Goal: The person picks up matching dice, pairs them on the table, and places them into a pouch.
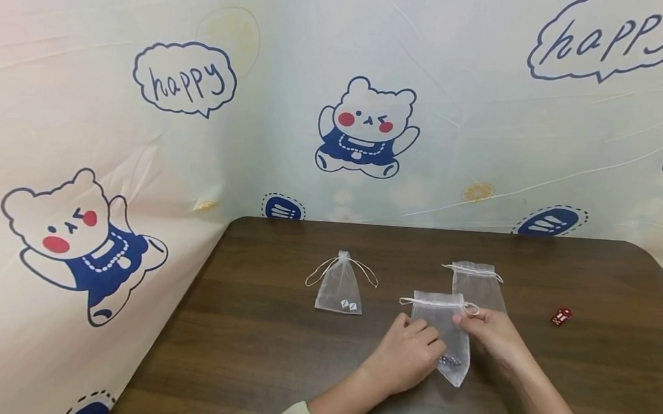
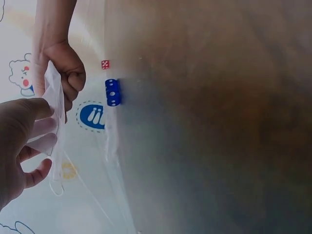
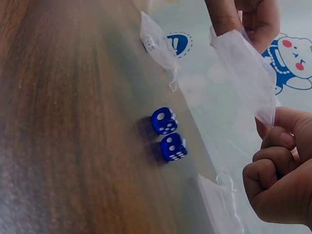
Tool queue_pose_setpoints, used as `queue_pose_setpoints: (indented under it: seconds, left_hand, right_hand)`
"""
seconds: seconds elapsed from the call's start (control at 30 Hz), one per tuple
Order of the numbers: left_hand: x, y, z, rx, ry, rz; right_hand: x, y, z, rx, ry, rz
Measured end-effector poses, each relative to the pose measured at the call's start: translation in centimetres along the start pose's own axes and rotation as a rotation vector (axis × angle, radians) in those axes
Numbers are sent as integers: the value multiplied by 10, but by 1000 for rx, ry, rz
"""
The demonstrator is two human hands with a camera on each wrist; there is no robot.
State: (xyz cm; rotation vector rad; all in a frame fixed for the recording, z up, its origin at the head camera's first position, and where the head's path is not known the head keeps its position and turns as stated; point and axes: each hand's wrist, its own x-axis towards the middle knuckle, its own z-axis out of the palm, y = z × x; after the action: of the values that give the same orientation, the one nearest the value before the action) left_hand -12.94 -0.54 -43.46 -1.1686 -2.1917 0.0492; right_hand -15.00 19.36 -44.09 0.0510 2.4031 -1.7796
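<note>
Both hands hold up a small white organza drawstring bag (image 1: 436,314) above the table. My left hand (image 1: 407,356) grips its left side; in the left wrist view some fingers (image 2: 45,127) show through the sheer cloth. With thumb and fingertip, my right hand (image 1: 495,337) pinches the right edge near the drawstring. In the right wrist view, two blue dice (image 3: 165,121) sit side by side on the wooden table below the raised bag. From the head, they show through the bag's lower part.
At the left on the table (image 1: 240,354) lies a tied organza bag (image 1: 337,284) with two white dice inside. Another organza bag (image 1: 476,284) lies flat behind the held one. Red dice (image 1: 561,316) sit at the right. A printed cloth (image 1: 289,146) hangs behind the table.
</note>
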Motion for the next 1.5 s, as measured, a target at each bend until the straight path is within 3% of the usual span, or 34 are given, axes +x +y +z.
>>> queue_pose_setpoints:
  seconds: [0.2, 0.4, 0.6, 0.8, 0.97, 1.2, 1.5]
  left_hand:
    - [3, -7, -8, -48, 2, -39]
    - [8, -20, -20, -93, 6, -132]
    - [14, -37, -28, -121, 124, -228]
    - [21, -47, -34, -271, 246, -346]
    - [24, -49, -39, -367, 279, -386]
    - [23, -48, -41, -394, 248, -370]
    - [20, -45, -40, -325, 80, -348]
  right_hand:
    - [-5, -11, -6, -174, 117, -65]
    - [-15, -22, -8, -256, 229, -155]
    - [-26, -27, -3, -317, 332, -315]
    - [-35, -31, 4, -327, 392, -488]
    - [-37, -33, 10, -314, 399, -644]
    - [-37, -32, 10, -339, 419, -731]
    - [-36, -31, 8, -304, 445, -770]
